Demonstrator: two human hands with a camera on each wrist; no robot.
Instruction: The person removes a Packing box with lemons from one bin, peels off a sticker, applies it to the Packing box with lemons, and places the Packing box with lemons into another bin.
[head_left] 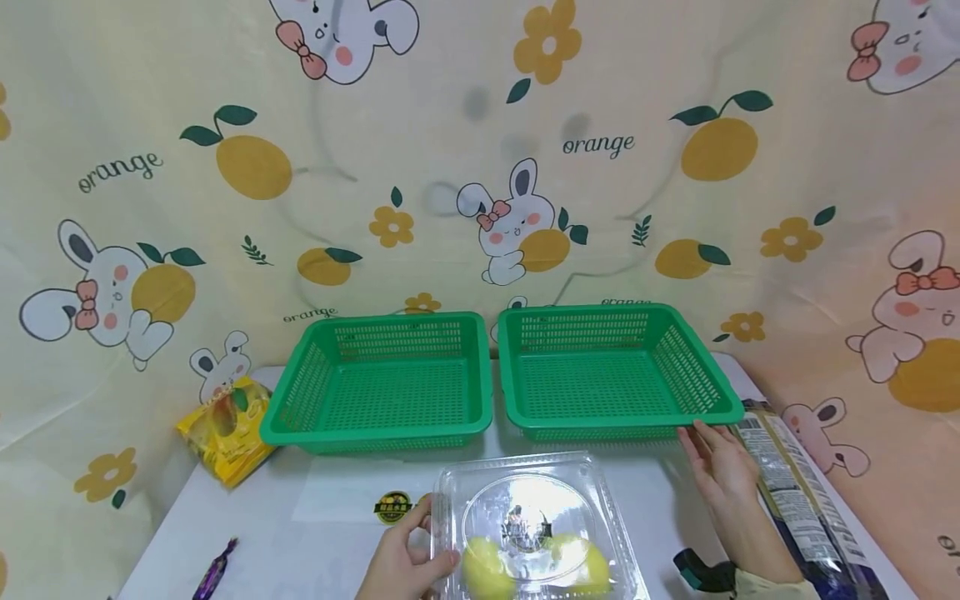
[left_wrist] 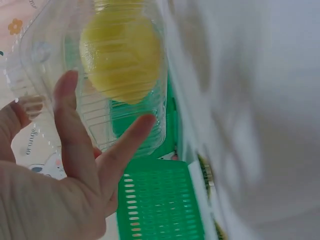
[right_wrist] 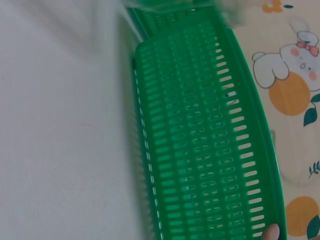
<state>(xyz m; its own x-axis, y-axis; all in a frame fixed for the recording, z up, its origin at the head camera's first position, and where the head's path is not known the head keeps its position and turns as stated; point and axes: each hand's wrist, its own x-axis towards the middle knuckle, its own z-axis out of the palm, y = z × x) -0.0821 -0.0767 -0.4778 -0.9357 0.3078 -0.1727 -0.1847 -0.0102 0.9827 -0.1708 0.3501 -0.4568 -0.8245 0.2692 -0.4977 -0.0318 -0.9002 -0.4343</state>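
In the head view my left hand (head_left: 399,557) grips the left edge of a clear plastic clamshell box (head_left: 536,492) at the front of the table. Two yellow fruits (head_left: 577,567) show through its lid. The left wrist view has the fingers spread along the ribbed side of the box, beside one yellow fruit (left_wrist: 122,55). My right hand (head_left: 726,479) is at the front right corner of the right green basket (head_left: 622,422), with extended fingertips right at the rim. Only a fingertip (right_wrist: 271,232) of it shows by that rim in the right wrist view.
A second green basket (head_left: 375,439) stands to the left, and both baskets hold nothing. A yellow snack bag (head_left: 228,429) leans beside it. At the right edge lies a long dark printed package (head_left: 806,508). A purple-wrapped stick (head_left: 215,571) lies front left. Behind hangs a patterned cloth (head_left: 450,108).
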